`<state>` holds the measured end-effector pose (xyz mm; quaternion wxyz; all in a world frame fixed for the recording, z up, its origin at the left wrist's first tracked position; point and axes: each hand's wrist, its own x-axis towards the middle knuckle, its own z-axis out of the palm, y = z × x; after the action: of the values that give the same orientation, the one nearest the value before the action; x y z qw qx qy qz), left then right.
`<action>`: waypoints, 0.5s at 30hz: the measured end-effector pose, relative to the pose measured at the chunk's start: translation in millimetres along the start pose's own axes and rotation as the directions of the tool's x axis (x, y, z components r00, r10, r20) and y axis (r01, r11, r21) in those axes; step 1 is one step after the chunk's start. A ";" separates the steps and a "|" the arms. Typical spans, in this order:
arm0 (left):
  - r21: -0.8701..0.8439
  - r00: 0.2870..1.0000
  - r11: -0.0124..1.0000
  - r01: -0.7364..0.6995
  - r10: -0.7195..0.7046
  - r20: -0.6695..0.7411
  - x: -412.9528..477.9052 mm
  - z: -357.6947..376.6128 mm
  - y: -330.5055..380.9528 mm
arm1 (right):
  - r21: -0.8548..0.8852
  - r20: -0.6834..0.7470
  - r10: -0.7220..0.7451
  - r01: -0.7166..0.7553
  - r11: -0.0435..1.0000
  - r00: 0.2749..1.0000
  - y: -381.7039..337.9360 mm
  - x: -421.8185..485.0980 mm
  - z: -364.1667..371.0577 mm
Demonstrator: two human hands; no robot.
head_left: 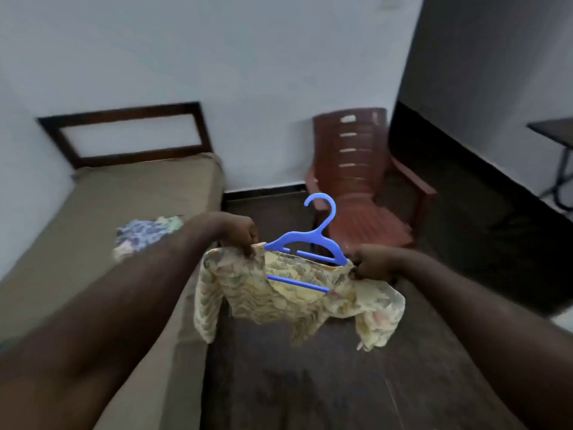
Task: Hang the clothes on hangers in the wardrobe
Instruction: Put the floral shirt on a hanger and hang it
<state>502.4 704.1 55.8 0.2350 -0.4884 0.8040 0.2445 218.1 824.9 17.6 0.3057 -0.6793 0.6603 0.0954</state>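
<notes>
**Fig.** Head view: fitting a garment onto a hanger, mid-step.

L hand [243, 232] has its fingers curled and pinches one shoulder of a pale floral top [294, 302]. R hand [373, 263] is closed on the opposite shoulder, right at the end of a blue hanger [302, 236]; whether it grips the plastic as well as the cloth cannot be told.

The top is held in the air over the dark floor [310, 383], just off the long edge of the bed [139, 193], w/ sleeves and hem drooping. The hanger stands hook-up, tilted. Its lower bar shows through the neck opening, and the arm nearest the L hand appears to lie outside the cloth.

More patterned clothes [145, 234] lie on the bed near that same long edge. A brown plastic chair [366, 187] stands by the far wall. No wardrobe is in view.

Judgement: the hanger is approx. half seated. The next move calls for drawing the L-hand shoulder over the free hanger arm and evening the neckline. One hand then shifts to the hook, and the person turns toward the wardrobe rail, wherever it stands.
</notes>
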 end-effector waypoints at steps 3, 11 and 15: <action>0.095 0.993 0.990 -0.107 0.102 0.063 29.7 28.0 88.1 | 0.066 -0.023 0.107 -0.105 0.992 0.994 75.1 -54.3 27.4; 0.305 0.897 0.844 -0.441 0.425 0.120 85.6 103.1 304.0 | 0.238 -0.042 0.414 -0.393 0.888 0.909 252.5 -190.6 94.3; 0.325 0.806 0.748 -0.579 0.586 0.085 99.8 121.2 400.7 | 0.343 -0.060 0.540 -0.491 0.801 0.839 317.6 -250.0 112.3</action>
<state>117.4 874.2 -33.5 0.2177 -0.1688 0.9479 0.1596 -82.0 1114.0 -30.3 0.3200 -0.4213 0.8484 0.0157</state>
